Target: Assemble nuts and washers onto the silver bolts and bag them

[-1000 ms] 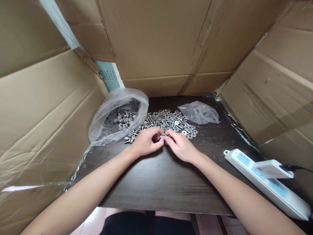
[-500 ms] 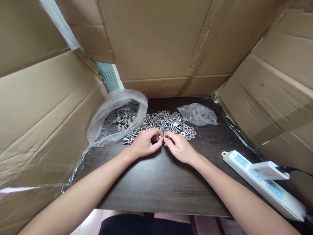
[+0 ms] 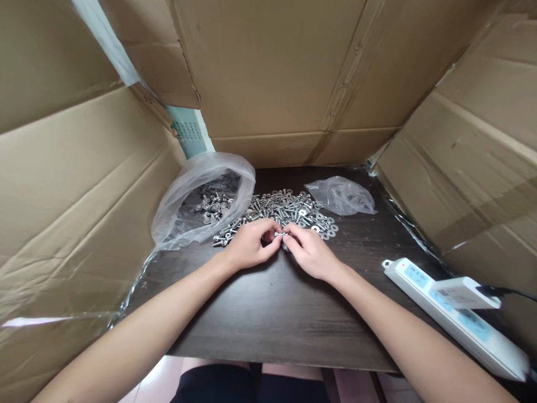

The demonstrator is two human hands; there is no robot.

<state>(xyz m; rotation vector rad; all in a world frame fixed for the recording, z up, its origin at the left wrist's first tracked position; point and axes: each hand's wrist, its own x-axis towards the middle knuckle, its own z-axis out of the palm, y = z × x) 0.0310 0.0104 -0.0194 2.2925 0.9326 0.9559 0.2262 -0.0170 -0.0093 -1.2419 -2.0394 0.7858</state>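
Note:
Between the fingertips of both hands lies a small silver bolt (image 3: 278, 234), roughly level, just in front of a heap of hardware. My left hand (image 3: 253, 244) pinches its left end, fingers curled. At the other end my right hand (image 3: 309, 250) is closed with thumb and fingertips on it; whether a nut or washer sits there is too small to tell. Behind the hands spreads the pile of loose bolts (image 3: 274, 207), with flat washers (image 3: 333, 228) along its right side. The hands hide the pile's front edge.
An open clear plastic bag (image 3: 168, 224) with assembled-looking bolts stands left of the pile. A flatter plastic bag (image 3: 342, 196) lies behind right. The white power strip (image 3: 453, 319) with a plugged-in adapter (image 3: 465, 292) lies at right. Cardboard walls (image 3: 268, 73) surround the dark table (image 3: 268, 313).
Both hands stay in nearly the same place with the bolt between them, the fingers shifting only slightly. The whole view has moved a few pixels.

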